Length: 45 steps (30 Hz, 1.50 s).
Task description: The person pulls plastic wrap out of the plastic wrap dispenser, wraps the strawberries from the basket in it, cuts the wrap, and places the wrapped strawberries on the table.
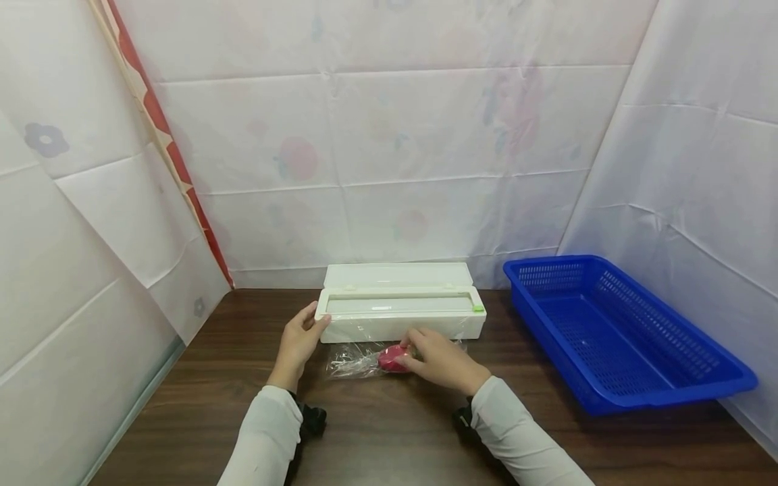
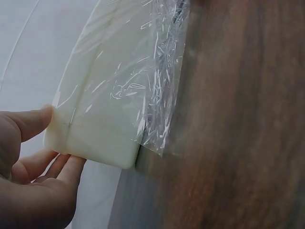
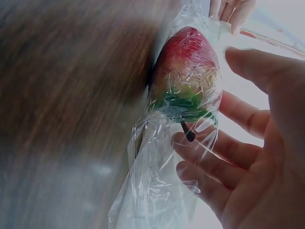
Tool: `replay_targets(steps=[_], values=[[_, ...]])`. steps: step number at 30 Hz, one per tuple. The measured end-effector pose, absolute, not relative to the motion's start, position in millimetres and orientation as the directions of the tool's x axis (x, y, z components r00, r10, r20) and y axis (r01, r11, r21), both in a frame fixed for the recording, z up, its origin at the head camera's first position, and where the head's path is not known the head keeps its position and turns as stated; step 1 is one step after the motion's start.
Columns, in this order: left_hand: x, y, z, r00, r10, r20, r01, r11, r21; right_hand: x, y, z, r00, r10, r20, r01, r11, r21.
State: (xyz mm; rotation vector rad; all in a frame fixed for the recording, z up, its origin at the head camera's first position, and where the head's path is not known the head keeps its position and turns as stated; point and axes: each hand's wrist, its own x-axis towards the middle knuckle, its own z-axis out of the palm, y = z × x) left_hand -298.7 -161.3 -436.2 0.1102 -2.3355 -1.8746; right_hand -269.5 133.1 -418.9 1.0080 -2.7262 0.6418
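Observation:
A white cling film dispenser (image 1: 401, 329) stands at the back with its lid (image 1: 398, 275) raised. My left hand (image 1: 299, 341) grips its left end, thumb (image 2: 35, 121) on one side and fingers below in the left wrist view. Clear cling film (image 2: 164, 81) hangs down its front onto the table. On that film lies a strawberry (image 3: 188, 71), red at the tip, with green leaves and a dark stem, wrapped in crinkled film. My right hand (image 1: 446, 361) holds the strawberry from the right, fingers curved round its far side and thumb close along the near side.
A blue plastic basket (image 1: 659, 398) with slotted walls stands on the right of the brown wooden table (image 1: 377, 432). White patterned sheets (image 1: 401, 148) enclose the table at the back and both sides.

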Motion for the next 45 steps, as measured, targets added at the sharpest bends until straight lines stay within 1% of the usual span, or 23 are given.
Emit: replay_targets(steps=[5, 8, 11, 13, 17, 19, 22, 24, 26, 29, 31, 38, 45], values=[[-298.1, -162.3, -436.5, -0.988, -0.142, 0.066, 0.034, 0.217, 0.976, -269.2, 132.4, -417.1, -0.753, -0.571, 0.327, -0.657, 0.680, -0.325], [-297.4, -162.2, -435.9, -0.988, -0.140, 0.061, 0.029, 0.218, 0.975, -271.7, 133.9, -416.0, -0.733, -0.562, 0.384, -0.676, 0.669, -0.310], [-296.6, -162.1, -435.3, -0.988, -0.142, 0.059, 0.026, 0.222, 0.975, -275.9, 138.1, -412.6, -0.719, -0.521, 0.461, -0.680, 0.664, -0.310], [-296.3, -162.1, -435.1, -0.988, -0.143, 0.059, 0.026, 0.222, 0.975, -278.7, 142.7, -408.5, -0.716, -0.475, 0.512, -0.672, 0.667, -0.321], [-296.9, -162.3, -435.9, -0.988, -0.144, 0.055, 0.021, 0.225, 0.974, -286.2, 157.4, -401.1, -0.720, -0.332, 0.609, -0.621, 0.701, -0.352], [-297.4, -162.3, -436.4, -0.988, -0.144, 0.050, 0.016, 0.229, 0.973, -291.0, 167.7, -399.4, -0.710, -0.261, 0.654, -0.593, 0.723, -0.354], [-297.5, -161.9, -436.3, -0.989, -0.137, 0.050, 0.017, 0.229, 0.973, -297.1, 184.6, -397.8, -0.700, -0.170, 0.693, -0.544, 0.756, -0.364], [-297.7, -161.9, -436.2, -0.990, -0.134, 0.050, 0.019, 0.227, 0.974, -300.2, 195.6, -397.6, -0.710, -0.123, 0.694, -0.501, 0.781, -0.373], [-297.8, -162.0, -436.1, -0.990, -0.134, 0.052, 0.020, 0.228, 0.973, -302.1, 205.1, -397.5, -0.738, -0.093, 0.669, -0.450, 0.806, -0.384], [-297.7, -162.6, -435.9, -0.989, -0.138, 0.049, 0.016, 0.233, 0.972, -302.9, 216.3, -397.3, -0.781, -0.072, 0.620, -0.387, 0.835, -0.391], [-297.3, -162.8, -436.1, -0.989, -0.140, 0.050, 0.017, 0.229, 0.973, -303.5, 221.3, -397.6, -0.799, -0.070, 0.597, -0.364, 0.846, -0.389], [-296.9, -161.9, -436.9, -0.988, -0.139, 0.067, 0.034, 0.224, 0.974, -306.6, 229.8, -402.3, -0.835, -0.046, 0.548, -0.322, 0.849, -0.419], [-295.2, -161.8, -436.7, -0.988, -0.141, 0.065, 0.031, 0.231, 0.972, -310.4, 236.4, -407.8, -0.855, -0.052, 0.516, -0.324, 0.830, -0.453]])
